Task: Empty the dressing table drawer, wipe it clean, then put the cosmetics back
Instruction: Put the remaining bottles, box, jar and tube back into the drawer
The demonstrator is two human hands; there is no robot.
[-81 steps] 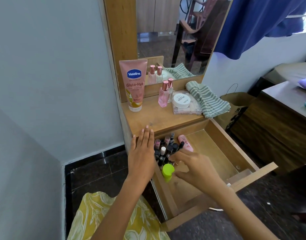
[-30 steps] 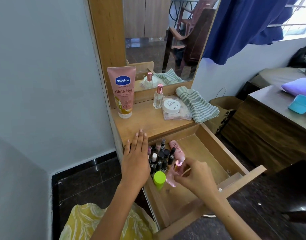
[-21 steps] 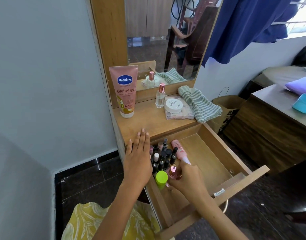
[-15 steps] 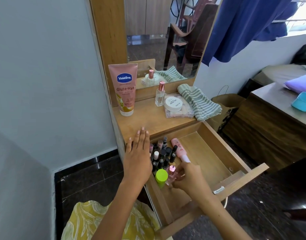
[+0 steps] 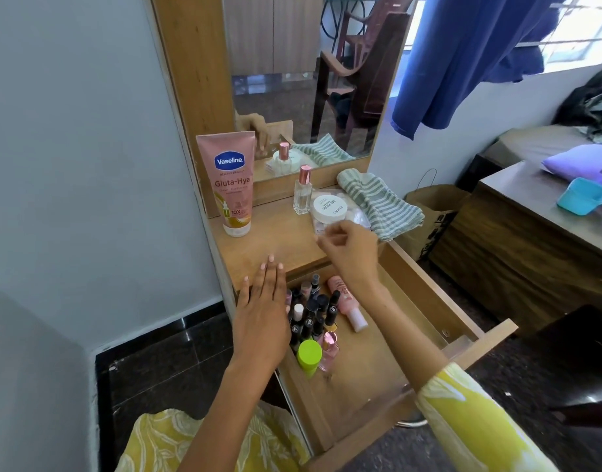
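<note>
From the head view, the right hand (image 5: 350, 247) hovers over the table (image 5: 258, 243), its grip loosely curled and holding nothing. The white-lidded jar (image 5: 328, 210) sits just beyond its fingertips, and the upright clear perfume bottle (image 5: 303, 192) stands beyond-left. The left hand (image 5: 262, 311) lies flat on the open drawer (image 5: 425, 301) edge, farther from both.

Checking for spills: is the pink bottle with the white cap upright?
No. The pink bottle with the white cap lies on its side on the wooden drawer's floor.

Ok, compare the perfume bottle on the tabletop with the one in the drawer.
The tabletop perfume bottle is clear glass; the drawer perfume bottle is pink-tinted. The tabletop one stands apart beside the white jar; the drawer one is crowded against the green-capped bottle and nail polishes. Both stand upright with rose-gold caps.
</note>
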